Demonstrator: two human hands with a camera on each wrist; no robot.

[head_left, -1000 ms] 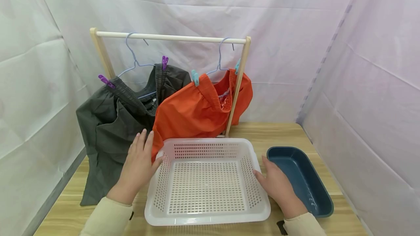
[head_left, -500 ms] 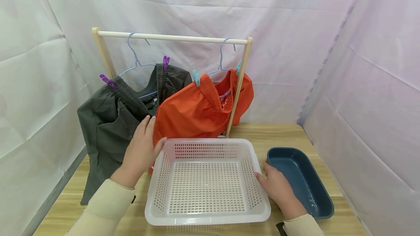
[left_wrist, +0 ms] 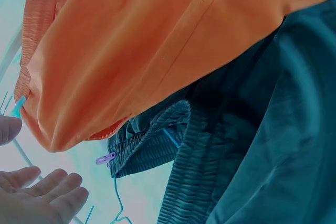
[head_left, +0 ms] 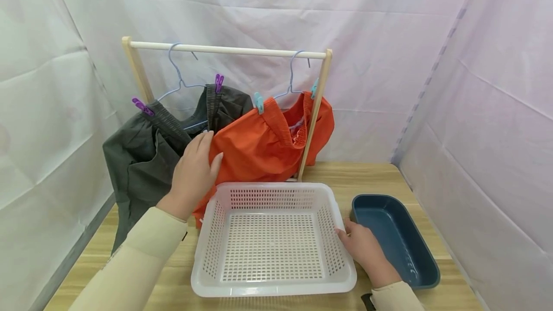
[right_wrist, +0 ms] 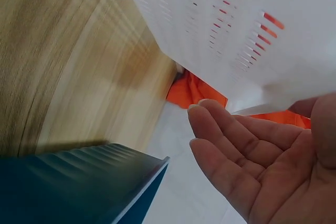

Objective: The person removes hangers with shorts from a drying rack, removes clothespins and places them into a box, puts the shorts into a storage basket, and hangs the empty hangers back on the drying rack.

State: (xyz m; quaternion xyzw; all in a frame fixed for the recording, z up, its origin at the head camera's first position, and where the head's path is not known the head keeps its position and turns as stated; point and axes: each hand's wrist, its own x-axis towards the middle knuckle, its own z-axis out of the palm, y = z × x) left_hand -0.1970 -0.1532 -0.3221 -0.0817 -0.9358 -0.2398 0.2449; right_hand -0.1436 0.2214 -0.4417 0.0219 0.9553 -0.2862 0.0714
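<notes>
My left hand [head_left: 193,176] is raised in front of the hanging dark grey pants [head_left: 147,172] and the orange pants [head_left: 255,148]. Its fingers are extended, with the thumb apart and nothing held, as the left wrist view also shows. At the right rim of the white perforated basket [head_left: 272,289], my right hand [head_left: 365,251] has its thumb over the edge. The other fingers [right_wrist: 226,171] stay loosely extended along the outside of the wall. The basket sits upright on the table, with no contents.
Behind the basket stands a wooden rack [head_left: 229,50] bearing two blue wire hangers. Purple clothespins [head_left: 142,106] are on the grey pants, light blue clothespins [head_left: 258,103] on the orange ones. A dark blue tub [head_left: 397,239] lies right of the basket. White cloth walls surround the table.
My left hand has risen and moved slightly right, from beside the basket's left rim to in front of the pants. The right hand stays at the basket's right rim, almost unmoved.
</notes>
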